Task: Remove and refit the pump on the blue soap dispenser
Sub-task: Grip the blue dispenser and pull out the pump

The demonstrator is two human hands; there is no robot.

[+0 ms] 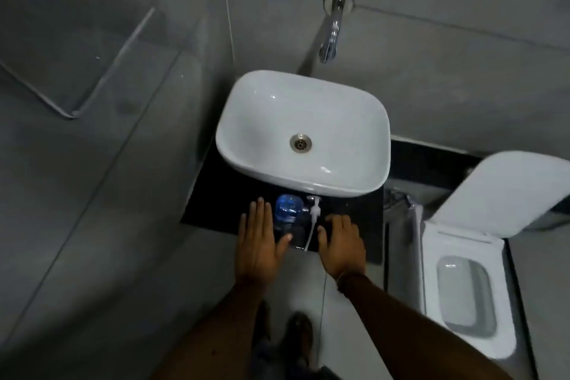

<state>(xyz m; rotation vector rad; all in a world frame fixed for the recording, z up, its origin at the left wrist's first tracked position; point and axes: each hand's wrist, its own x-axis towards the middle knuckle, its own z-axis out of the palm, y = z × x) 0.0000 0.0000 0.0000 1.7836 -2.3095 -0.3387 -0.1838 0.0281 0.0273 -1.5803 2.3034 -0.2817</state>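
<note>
The blue soap dispenser bottle (pixel 288 208) stands on the black counter (pixel 216 210) just in front of the white basin. The white pump (pixel 314 213) lies apart from the bottle on the counter to its right, its thin tube trailing toward the front edge. My left hand (pixel 260 241) lies flat with fingers spread, just left of the bottle, the thumb reaching in front of it. My right hand (pixel 340 244) rests open on the counter right of the pump tube. Neither hand holds anything.
A white basin (pixel 259 102) with a metal drain sits behind the bottle, under a chrome wall tap (pixel 331 28). A toilet (pixel 462 302) with its lid raised stands to the right. Grey floor and my feet show below the counter's front edge.
</note>
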